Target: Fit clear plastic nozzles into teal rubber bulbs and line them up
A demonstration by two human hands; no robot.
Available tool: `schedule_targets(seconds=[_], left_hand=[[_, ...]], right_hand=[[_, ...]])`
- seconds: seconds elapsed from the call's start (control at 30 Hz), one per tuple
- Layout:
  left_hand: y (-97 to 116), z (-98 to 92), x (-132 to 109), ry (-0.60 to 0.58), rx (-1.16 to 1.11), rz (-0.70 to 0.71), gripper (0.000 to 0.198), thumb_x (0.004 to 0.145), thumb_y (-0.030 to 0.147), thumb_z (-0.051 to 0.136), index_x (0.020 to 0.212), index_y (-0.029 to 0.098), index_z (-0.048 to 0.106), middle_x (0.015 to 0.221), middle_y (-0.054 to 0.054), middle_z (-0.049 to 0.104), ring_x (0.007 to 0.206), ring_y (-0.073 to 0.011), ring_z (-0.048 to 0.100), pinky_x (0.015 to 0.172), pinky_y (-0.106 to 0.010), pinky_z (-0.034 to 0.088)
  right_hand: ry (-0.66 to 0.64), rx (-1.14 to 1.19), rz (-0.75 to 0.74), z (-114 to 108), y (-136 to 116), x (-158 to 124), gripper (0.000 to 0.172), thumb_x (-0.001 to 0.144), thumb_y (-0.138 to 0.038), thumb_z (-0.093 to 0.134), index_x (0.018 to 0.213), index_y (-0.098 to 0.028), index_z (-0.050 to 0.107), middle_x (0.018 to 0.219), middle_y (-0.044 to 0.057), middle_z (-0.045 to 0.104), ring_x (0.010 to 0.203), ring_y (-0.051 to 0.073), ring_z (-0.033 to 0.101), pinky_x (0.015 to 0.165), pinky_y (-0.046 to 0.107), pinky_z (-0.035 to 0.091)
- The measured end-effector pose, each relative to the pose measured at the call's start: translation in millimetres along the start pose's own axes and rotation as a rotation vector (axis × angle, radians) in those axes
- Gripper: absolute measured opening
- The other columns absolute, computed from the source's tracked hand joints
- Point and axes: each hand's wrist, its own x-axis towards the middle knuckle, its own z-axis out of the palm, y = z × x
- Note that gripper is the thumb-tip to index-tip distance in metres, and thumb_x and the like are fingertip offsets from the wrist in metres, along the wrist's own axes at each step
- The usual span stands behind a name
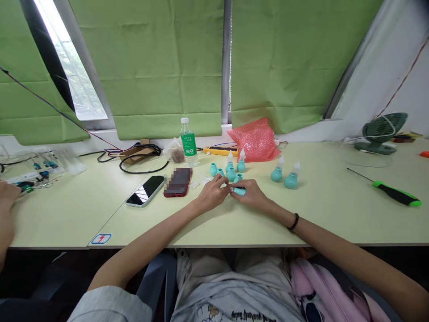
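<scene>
My right hand [253, 192] is closed around a teal squeeze bulb [239, 191], held sideways just above the table. At the bulb's left end, the fingers of my left hand [213, 194] are pinched together; what lies between them is too small to make out. Just beyond my hands stand several teal bulbs, among them an open-necked bulb [213, 169] and a bulb with a clear pointed tip [241, 164]. Farther right are two more tipped bulbs [276, 173]. Small clear pieces [193, 184] lie left of my left hand.
Left of my hands lie a white-edged phone [145, 191] and a red-cased phone [178, 182]. A water bottle [189, 145], pink bubble wrap [256, 145] and black cables [144, 171] sit behind. A screwdriver [395, 193] and fan [384, 132] are right. Another person's hand [7, 197] is far left.
</scene>
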Motion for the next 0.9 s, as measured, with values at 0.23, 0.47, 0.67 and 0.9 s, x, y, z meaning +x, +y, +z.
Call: schedule_targets(seconds=[0.23, 0.47, 0.67, 0.9], left_hand=[[5.7, 6.7, -1.1, 0.005, 0.092, 0.029, 0.026, 0.082, 0.018, 0.031, 0.075, 0.015, 0.056, 0.082, -0.007, 0.051, 0.082, -0.0154, 0.042, 0.050, -0.022, 0.039], [7.4, 6.6, -0.5, -0.002, 0.003, -0.081, 0.022, 0.080, 0.023, 0.036, 0.076, 0.016, 0.056, 0.080, -0.006, 0.053, 0.080, -0.0153, 0.042, 0.048, -0.021, 0.039], [6.1, 2.7, -0.3, 0.021, -0.076, -0.174, 0.021, 0.079, 0.028, 0.039, 0.085, 0.017, 0.055, 0.078, -0.005, 0.054, 0.080, -0.0150, 0.042, 0.051, -0.022, 0.040], [-1.4, -3.4, 2.5, -0.095, 0.049, -0.008, 0.021, 0.080, 0.025, 0.038, 0.076, 0.019, 0.059, 0.078, -0.006, 0.052, 0.083, -0.0167, 0.041, 0.048, -0.021, 0.037]], right_hand=[[-0.022, -0.089, -0.013, -0.7, 0.6, -1.1, 0.013, 0.066, -0.021, 0.054, 0.075, -0.018, 0.063, 0.071, 0.004, 0.064, 0.061, 0.015, 0.057, 0.057, 0.024, 0.042], [-0.003, -0.115, -0.004, 1.6, 3.8, -2.5, 0.015, 0.066, -0.023, 0.055, 0.078, -0.019, 0.063, 0.075, 0.005, 0.064, 0.065, 0.016, 0.057, 0.058, 0.026, 0.042], [-0.009, -0.151, 0.003, 0.5, 2.3, -1.8, 0.015, 0.066, -0.023, 0.054, 0.077, -0.019, 0.063, 0.072, 0.004, 0.063, 0.066, 0.016, 0.057, 0.060, 0.025, 0.042], [-0.046, -0.216, -0.002, -0.9, -1.3, -2.8, 0.016, 0.066, -0.021, 0.052, 0.079, -0.021, 0.063, 0.071, 0.003, 0.063, 0.067, 0.016, 0.057, 0.059, 0.025, 0.041]])
